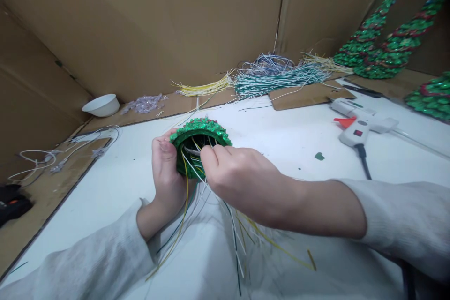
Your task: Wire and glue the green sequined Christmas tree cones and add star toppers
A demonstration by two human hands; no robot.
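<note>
Near the middle of the white tabletop (pixel 281 136), your left hand (pixel 165 173) is curled closed around the side of the green sequin-covered hollow cone (pixel 198 143), tipping its open base toward you so the inside is reachable. Your right hand (pixel 239 178), just right of the cone, has its fingertips pinched on the thin yellow, white and green wires (pixel 197 197) trailing from that opening. Hidden: the cone's tip, the wire roots; which wire is pinched is unclear.

Bright, even overhead light — soft shadows, wide-angle bending at edges.
</note>
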